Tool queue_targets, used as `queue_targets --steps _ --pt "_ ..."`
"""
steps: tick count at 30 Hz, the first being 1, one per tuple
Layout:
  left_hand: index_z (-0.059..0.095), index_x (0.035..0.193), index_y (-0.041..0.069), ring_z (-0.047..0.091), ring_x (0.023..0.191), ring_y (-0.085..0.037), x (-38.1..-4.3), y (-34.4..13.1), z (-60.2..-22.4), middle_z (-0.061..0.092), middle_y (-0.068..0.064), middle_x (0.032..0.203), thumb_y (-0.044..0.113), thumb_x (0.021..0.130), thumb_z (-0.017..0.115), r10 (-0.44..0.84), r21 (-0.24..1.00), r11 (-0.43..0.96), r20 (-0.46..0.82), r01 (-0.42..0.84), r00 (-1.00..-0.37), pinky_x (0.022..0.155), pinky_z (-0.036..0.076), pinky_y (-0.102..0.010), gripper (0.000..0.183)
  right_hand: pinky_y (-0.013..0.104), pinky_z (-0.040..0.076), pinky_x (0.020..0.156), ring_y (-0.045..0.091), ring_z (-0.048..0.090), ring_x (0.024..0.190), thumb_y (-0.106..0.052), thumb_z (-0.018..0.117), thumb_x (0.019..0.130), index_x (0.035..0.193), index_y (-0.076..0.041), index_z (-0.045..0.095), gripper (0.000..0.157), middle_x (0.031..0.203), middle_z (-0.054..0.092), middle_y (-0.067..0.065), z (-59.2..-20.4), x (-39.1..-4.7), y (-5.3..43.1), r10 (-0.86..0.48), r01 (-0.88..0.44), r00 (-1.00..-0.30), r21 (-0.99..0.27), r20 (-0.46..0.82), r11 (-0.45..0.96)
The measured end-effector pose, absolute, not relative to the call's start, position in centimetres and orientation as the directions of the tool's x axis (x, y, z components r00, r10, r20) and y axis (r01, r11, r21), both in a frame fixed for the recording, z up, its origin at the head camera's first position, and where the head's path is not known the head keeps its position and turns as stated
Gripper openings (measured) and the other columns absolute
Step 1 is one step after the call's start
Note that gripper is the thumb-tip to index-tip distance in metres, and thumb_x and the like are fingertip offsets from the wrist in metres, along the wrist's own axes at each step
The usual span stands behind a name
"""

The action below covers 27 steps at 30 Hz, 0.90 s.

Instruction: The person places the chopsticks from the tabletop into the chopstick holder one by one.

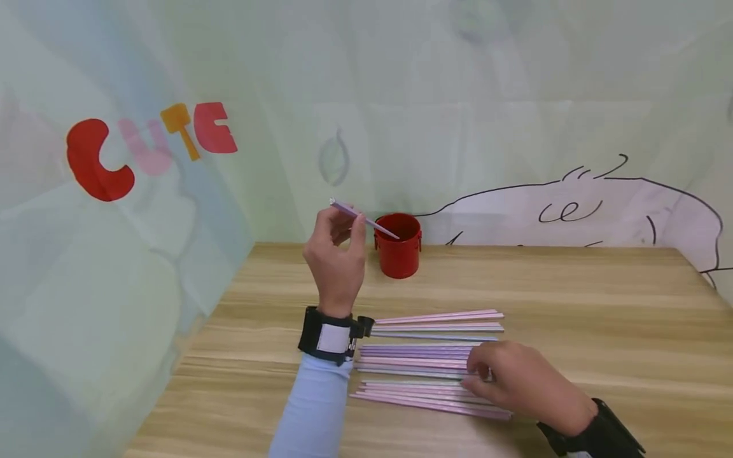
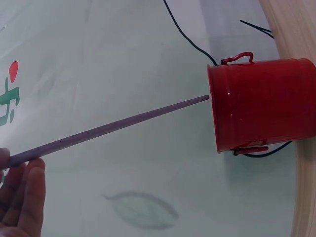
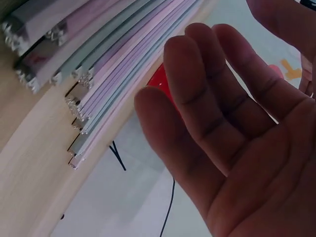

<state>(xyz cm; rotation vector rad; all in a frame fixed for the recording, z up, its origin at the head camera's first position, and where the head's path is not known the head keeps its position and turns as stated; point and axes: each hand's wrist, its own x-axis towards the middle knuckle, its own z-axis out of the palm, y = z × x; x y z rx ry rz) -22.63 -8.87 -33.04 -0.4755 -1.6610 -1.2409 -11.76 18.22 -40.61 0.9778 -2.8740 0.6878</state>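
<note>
Fingers, left hand (image 1: pixel 336 262): pinch a purple stick (image 2: pixel 108 128) near its upper end.
Stick, held: slants down toward the red bucket (image 1: pixel 399 261); lower tip at the rim; cannot tell whether past the edge.
Fingers, right hand (image 1: pixel 509 380): loosely bent, spread from the thumb; poised at the right ends of the lying sticks (image 1: pixel 412 353); cannot tell contact.
Lying sticks: run left to right in three bands, separated by narrow gaps; pink, purple, blue and green.
Bucket: stands upright, mouth upward, near the back edge of the wooden table (image 1: pixel 601 299), just before the backdrop (image 1: pixel 389 114).
Room, forward: strip of wood between bucket and farthest band.
Room, right: broad wood surface from stick ends to table edge.
</note>
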Motion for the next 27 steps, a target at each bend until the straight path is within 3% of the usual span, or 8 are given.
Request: queue_targets --steps 7,15,21,27 --pt "0.064 0.118 0.0 0.071 0.095 -0.02 -23.1 -8.5 -33.6 0.073 -0.009 0.107 0.006 0.095 0.07 -0.181 0.528 0.425 0.845 0.735 -0.503 0.082 0.059 -0.035 0.025 0.022 0.038 0.051 0.002 0.042 0.059 -0.037 0.085 0.079 0.077 -0.021 0.064 0.027 0.066 0.047 -0.015 -40.7 -11.4 17.6 -0.584 -0.553 -0.809 -0.42 0.064 0.72" --pt "0.068 0.12 -0.002 0.071 0.097 -0.021 -23.3 -8.2 -34.3 0.073 -0.012 0.111 0.008 0.096 0.068 -0.059 0.472 0.543 0.846 0.695 -0.53 0.084 0.058 -0.032 0.026 0.022 0.037 0.05 0.002 0.041 0.058 -0.03 0.089 0.075 0.073 -0.02 0.059 0.031 0.067 0.046 -0.014 -41.7 -11.1 17.5 -0.627 -0.576 -0.778 -0.44 0.037 0.689" --pt "0.066 0.128 -0.001 0.07 0.098 -0.026 -23.5 -8.3 -34.7 0.072 -0.016 0.112 0.011 0.097 0.067 -0.039 0.469 0.627 0.816 0.622 -0.576 0.086 0.058 -0.036 0.033 0.023 0.034 0.048 0.001 0.037 0.056 -0.025 0.086 0.077 0.069 -0.024 0.056 0.031 0.063 0.042 -0.017 -42.2 -11.0 17.3 -0.656 -0.598 -0.754 -0.437 0.022 0.672" --pt "0.065 0.13 0.001 0.066 0.1 -0.027 -23.3 -8.2 -34.3 0.07 -0.015 0.114 0.014 0.098 0.066 -0.048 0.461 0.633 0.825 0.622 -0.563 0.089 0.056 -0.039 0.034 0.022 0.036 0.049 0.001 0.038 0.057 -0.02 0.084 0.079 0.068 -0.023 0.058 0.029 0.063 0.043 -0.017 -42.3 -11.1 17.3 -0.663 -0.618 -0.747 -0.415 0.044 0.668"
